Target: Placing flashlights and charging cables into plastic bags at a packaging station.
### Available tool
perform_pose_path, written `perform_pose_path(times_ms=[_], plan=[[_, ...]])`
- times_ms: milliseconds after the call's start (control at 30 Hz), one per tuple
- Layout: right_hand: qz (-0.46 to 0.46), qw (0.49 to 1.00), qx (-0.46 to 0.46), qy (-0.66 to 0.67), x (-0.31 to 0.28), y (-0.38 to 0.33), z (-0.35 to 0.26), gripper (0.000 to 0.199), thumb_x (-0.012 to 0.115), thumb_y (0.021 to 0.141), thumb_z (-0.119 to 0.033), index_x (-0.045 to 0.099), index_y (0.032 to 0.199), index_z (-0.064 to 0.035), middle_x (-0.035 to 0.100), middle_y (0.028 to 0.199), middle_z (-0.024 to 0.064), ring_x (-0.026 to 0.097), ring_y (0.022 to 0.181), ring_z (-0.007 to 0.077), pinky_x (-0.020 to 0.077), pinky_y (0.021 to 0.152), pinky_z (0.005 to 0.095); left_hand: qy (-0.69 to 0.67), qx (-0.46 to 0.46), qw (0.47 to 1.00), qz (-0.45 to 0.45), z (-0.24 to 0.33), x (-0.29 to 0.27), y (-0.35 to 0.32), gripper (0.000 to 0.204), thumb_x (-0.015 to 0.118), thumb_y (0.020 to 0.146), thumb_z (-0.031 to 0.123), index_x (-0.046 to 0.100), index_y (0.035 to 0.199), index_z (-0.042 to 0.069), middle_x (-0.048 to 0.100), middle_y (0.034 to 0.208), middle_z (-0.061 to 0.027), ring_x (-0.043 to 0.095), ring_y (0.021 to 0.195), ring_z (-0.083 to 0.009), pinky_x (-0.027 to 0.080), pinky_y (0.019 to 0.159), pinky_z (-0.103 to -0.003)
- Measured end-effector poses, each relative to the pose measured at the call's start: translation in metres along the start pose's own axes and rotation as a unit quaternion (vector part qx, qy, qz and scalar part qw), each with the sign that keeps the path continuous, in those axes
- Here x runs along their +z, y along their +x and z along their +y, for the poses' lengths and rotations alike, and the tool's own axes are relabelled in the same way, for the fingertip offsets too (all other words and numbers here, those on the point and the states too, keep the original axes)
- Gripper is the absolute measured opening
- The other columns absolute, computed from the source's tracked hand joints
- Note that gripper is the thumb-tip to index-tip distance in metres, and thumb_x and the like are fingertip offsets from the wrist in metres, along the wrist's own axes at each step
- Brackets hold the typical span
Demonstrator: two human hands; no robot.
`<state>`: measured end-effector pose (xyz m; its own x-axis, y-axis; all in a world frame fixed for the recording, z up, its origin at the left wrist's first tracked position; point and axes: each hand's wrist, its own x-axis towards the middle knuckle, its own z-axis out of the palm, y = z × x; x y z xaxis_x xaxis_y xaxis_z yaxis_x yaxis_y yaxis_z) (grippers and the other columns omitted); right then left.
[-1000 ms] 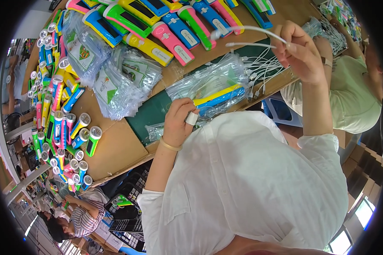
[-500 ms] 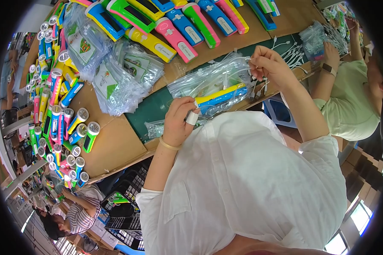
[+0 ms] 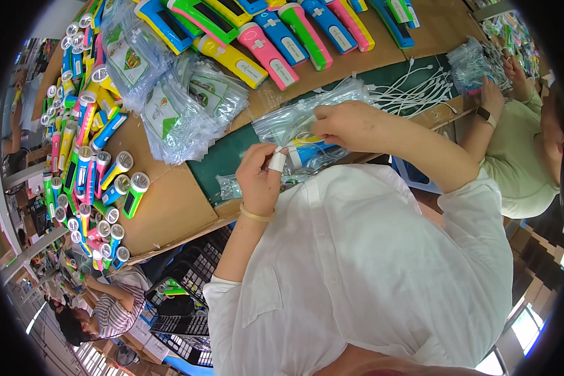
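Note:
My left hand (image 3: pixel 261 178), a white wrap on one finger and a band at the wrist, pinches the edge of a clear plastic bag (image 3: pixel 279 125). Inside the bag lies a yellow and blue flashlight (image 3: pixel 308 152), partly covered by my right hand. Over the bag my right hand (image 3: pixel 351 127) is closed, palm down, on a thin white cable (image 3: pixel 308 123), of which only a short piece shows. Beyond that hand a bunch of white cables (image 3: pixel 413 91) lies on the green mat (image 3: pixel 216 164).
Printed clear bags (image 3: pixel 178 116) are heaped left of the mat. Colourful flashlights (image 3: pixel 272 56) lie in rows at the far side, and more flashlights (image 3: pixel 84 163) crowd the left. A co-worker (image 3: pixel 520 147) sits at the right. Black crates (image 3: pixel 185 288) stand below the cardboard-covered table (image 3: pixel 163 213).
My right hand has come down and left with the white cable, from beside the bag to over it and the flashlight. My left hand keeps its pinch, barely shifted.

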<state>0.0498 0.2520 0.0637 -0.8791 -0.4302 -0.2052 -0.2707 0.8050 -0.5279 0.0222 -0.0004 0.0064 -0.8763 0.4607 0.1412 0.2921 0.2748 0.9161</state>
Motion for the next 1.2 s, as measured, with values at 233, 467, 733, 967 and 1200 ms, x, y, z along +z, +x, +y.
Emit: perform_pose_path(times_ms=[233,467,733,967,1200], plan=[[-0.005,0.913,0.006,0.409,0.004,0.022,-0.012,0.020,0.073,0.091,-0.019,0.060,0.102,-0.0070,0.066,0.077,0.0086,0.064,0.066,0.0251,0.0501,0.061,0.0370,-0.030,0.010,0.999,0.015,0.005,0.000,-0.009,0.015,0.068,0.089,-0.004,0.070,0.104,-0.003,0.071,0.102,-0.0106,0.069,0.088,-0.0159,0.055,0.077,-0.027],[0.116,0.980,-0.074,0.144,0.023,0.018,-0.016,0.020,0.076,0.089,-0.021,0.067,0.099,-0.0055,0.062,0.082,0.0086,0.065,0.072,0.0276,0.0498,0.063,0.0378,-0.097,-0.006,0.995,0.022,0.009,0.001,-0.006,0.015,0.067,0.088,-0.007,0.071,0.101,-0.001,0.073,0.096,-0.0099,0.070,0.080,-0.0166,0.056,0.073,-0.026],[0.226,0.973,-0.011,0.049,0.007,-0.063,0.054,0.012,0.072,0.088,-0.010,0.069,0.094,-0.0004,0.061,0.086,0.0112,0.061,0.076,0.0282,0.0492,0.070,0.0339,-0.211,-0.172,0.960,0.060,-0.005,-0.020,-0.012,0.008,0.063,0.097,0.001,0.070,0.100,-0.002,0.071,0.091,-0.0063,0.068,0.079,-0.0143,0.054,0.074,-0.026],[0.195,0.897,0.177,0.355,-0.022,-0.082,0.045,0.016,0.057,0.106,-0.022,0.059,0.101,-0.0061,0.056,0.075,-0.0021,0.055,0.060,0.0045,0.0420,0.054,0.0191,-0.010,-0.111,0.989,-0.102,-0.026,-0.006,0.021,0.020,0.058,0.097,0.011,0.070,0.109,0.000,0.071,0.097,-0.0174,0.068,0.089,-0.0264,0.053,0.081,-0.035],[0.385,0.866,0.256,-0.192,-0.220,-0.146,0.181,0.049,0.062,0.091,-0.044,0.064,0.128,-0.0117,0.071,0.116,0.0138,0.068,0.104,0.0359,0.0501,0.092,0.0557,0.229,0.120,0.964,-0.063,-0.009,0.033,0.055,0.035,0.069,0.082,0.005,0.070,0.117,0.006,0.069,0.106,-0.0126,0.067,0.094,-0.0336,0.054,0.080,-0.041]])
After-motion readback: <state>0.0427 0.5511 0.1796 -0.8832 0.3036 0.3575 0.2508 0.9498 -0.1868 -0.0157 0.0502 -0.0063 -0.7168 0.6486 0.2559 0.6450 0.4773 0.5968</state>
